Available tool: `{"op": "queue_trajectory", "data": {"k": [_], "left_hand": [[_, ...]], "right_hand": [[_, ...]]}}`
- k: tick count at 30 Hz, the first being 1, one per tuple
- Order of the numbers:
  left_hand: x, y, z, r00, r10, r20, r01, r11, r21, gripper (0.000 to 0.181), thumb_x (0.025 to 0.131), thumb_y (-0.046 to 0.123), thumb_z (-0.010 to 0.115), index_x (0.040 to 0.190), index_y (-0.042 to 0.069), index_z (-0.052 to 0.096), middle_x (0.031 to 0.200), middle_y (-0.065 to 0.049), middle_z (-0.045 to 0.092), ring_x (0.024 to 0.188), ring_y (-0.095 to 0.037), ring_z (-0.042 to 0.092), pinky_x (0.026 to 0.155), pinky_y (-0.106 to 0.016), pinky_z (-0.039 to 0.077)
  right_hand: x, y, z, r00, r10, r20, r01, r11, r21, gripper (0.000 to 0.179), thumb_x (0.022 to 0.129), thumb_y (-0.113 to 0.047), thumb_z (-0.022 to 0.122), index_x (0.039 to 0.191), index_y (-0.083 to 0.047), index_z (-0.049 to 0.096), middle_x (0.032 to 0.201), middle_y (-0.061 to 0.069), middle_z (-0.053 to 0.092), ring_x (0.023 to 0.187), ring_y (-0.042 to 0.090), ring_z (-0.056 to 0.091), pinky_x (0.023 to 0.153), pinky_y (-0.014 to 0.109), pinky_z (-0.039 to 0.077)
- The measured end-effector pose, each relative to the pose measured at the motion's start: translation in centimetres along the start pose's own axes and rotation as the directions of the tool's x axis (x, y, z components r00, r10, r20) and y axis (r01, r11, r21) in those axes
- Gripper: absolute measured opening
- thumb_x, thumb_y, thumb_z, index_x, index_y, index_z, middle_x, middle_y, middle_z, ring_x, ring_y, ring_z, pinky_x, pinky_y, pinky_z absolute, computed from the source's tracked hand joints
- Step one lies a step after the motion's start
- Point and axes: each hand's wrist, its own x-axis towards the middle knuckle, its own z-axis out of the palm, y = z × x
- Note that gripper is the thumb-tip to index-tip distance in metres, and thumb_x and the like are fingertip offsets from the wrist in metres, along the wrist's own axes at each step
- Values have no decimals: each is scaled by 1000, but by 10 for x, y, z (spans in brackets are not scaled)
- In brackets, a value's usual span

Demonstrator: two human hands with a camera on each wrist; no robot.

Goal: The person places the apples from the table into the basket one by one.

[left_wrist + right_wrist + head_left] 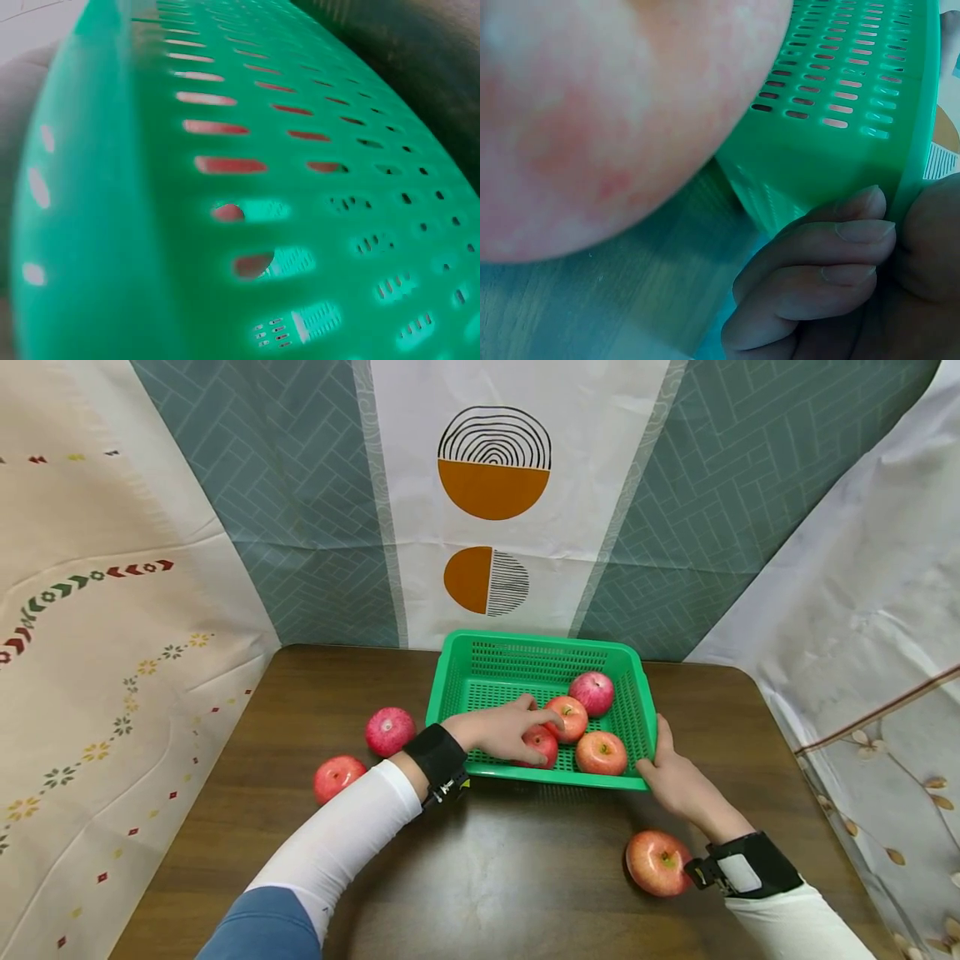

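A green plastic basket (540,783) with slotted sides stands at the back of the table. My left hand (498,731) reaches over its front rim, with thumb and fingers around a red apple (542,745) inside. Next to that apple lie another apple (572,720), a yellowish-red apple (602,753) and a dark pink round fruit (592,695). My right hand (678,781) grips the basket's front right corner; its curled fingers (817,289) show against the corner in the right wrist view. In the left wrist view, the basket wall (172,262) hides the left hand.
Left of the basket, a dark pink round fruit (390,732) and a red apple (337,778) lie on the brown table (480,877). A large apple (658,862) sits beside my right wrist. Patterned cloth (315,510) hangs behind the table.
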Motion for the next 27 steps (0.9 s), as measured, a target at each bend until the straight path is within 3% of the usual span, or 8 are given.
{"op": "queue_trajectory", "data": {"k": [10, 20, 27], "left_hand": [[-15, 3, -12, 1000, -15, -15, 15, 1000, -14, 62, 101, 43, 70, 158, 28, 49, 154, -13, 38, 132, -24, 45, 101, -39, 50], [-31, -5, -22, 995, 30, -95, -35, 999, -42, 59, 102, 43, 67, 157, 27, 50, 151, -16, 42, 134, -33, 51, 104, -41, 51], [-49, -11, -30, 987, 27, -156, -39, 997, -72, 53, 103, 43, 68, 152, 33, 52, 147, -7, 44, 134, -30, 51, 105, -43, 50]], "right_hand": [[-1, 0, -1, 1000, -21, 1, 21, 1000, 16, 90, 107, -20, 43, 162, 4, -23, 135, 45, 54, 107, 42, 64, 86, 55, 51], [0, 1, 0, 1000, -21, 2, 21, 999, 28, 89, 107, -20, 43, 161, 4, -24, 139, 46, 51, 107, 43, 63, 86, 54, 50], [1, 1, 0, 1000, -21, -3, 21, 999, 34, 89, 108, -20, 43, 162, 3, -24, 142, 47, 48, 111, 46, 62, 89, 57, 50]]}}
